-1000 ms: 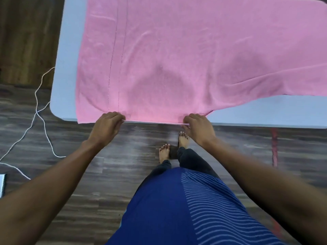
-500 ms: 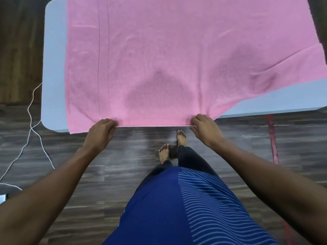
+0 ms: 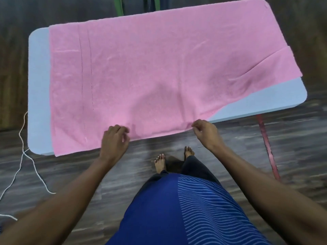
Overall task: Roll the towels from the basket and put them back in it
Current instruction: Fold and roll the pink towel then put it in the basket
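**Change.** Half a second ago both hands pinched the near hem of the large pink terry towel (image 3: 159, 76) and drew it into a straight, taut line. That hem now lies slack and slightly rippled along the near edge of the pale blue-grey rounded table (image 3: 38, 85). The left hand (image 3: 115, 140) and the right hand (image 3: 206, 133) hover at the hem with fingers loosely curled. Motion blur prevents a firm reading, so it cannot be told whether either hand grasps the cloth or has let it go.

**Meaning for the task.** The towel lies spread flat, covering most of the tabletop. Judged from this, the spreading step is finishing and rolling has not begun.

**Obstructions on the towel.**
- At 2 o'clock, a diagonal folded-over flap (image 3: 276, 66) crosses the right end. It probably needs flattening first, or the roll may come out uneven.
- At 7 o'clock, the near left corner overhangs the table edge.

**Surroundings.**
- A thin white cord (image 3: 23, 152) trails over the dark wooden floor (image 3: 292, 156) at 8 o'clock.
- A red bar (image 3: 266, 144) runs down from the table at 4 o'clock.
- Green uprights (image 3: 118, 6) stand beyond the table at 12 o'clock.
- The person's bare feet (image 3: 160, 161) stand close to the table at 6 o'clock.
- The basket is not in view.
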